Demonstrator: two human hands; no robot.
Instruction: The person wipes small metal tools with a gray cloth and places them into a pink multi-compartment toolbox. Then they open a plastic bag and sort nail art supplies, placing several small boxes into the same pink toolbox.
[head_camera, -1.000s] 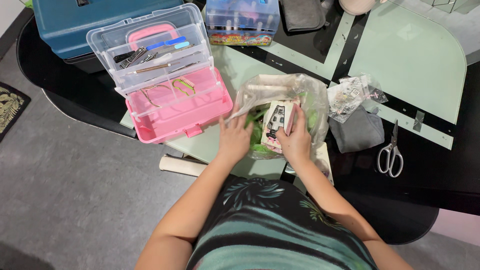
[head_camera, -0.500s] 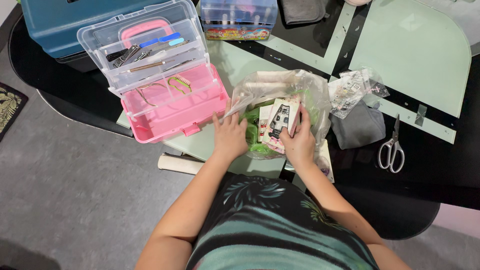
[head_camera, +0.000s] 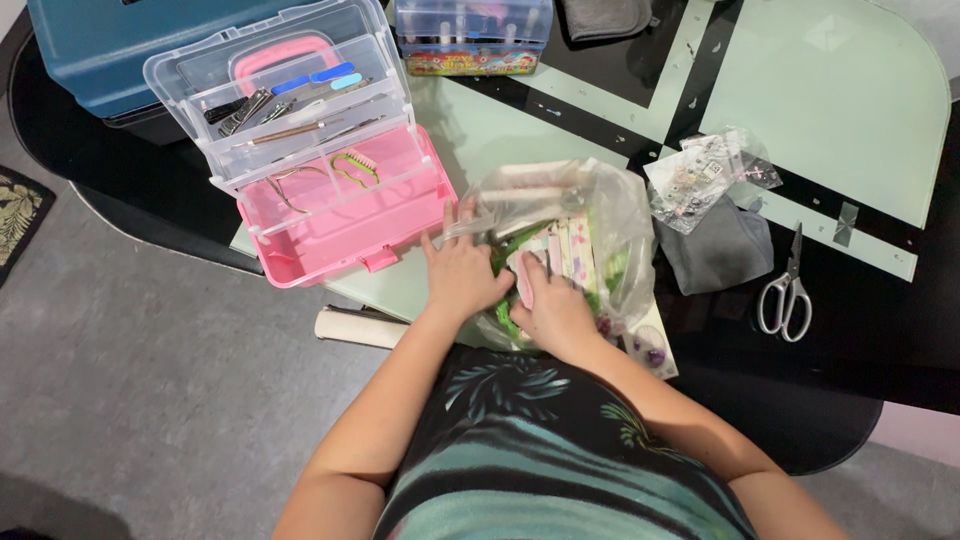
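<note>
Since a moment ago my right hand (head_camera: 553, 312) has lowered the little card packet it was holding up, so the packet now lies down among the others inside the clear plastic bag (head_camera: 590, 215); my left hand (head_camera: 462, 270) has shifted a little further onto the bag's near edge; my left hand lies flat with the fingers spread, pressing the crinkled plastic down; my right hand is curled loosely over the striped card packets (head_camera: 570, 255), fingers bent round them, though I cannot tell whether it truly grips one; the bag sits on the pale green glass table (head_camera: 830, 110) just in front of me, stuffed with green and white packets; just left of my left hand stands the pink tiered toolbox (head_camera: 340, 215), its clear trays folded open and holding nail tools (head_camera: 275, 110); below it a cream roll (head_camera: 350, 327) pokes out at the table's edge; right of the bag lie a grey cloth (head_camera: 715, 255) with a small clear bag of trinkets (head_camera: 705, 175) on top, and further right white-handled scissors (head_camera: 785, 295); at the far edge sit a blue case (head_camera: 110, 45) and a clear storage box (head_camera: 472, 30)
</note>
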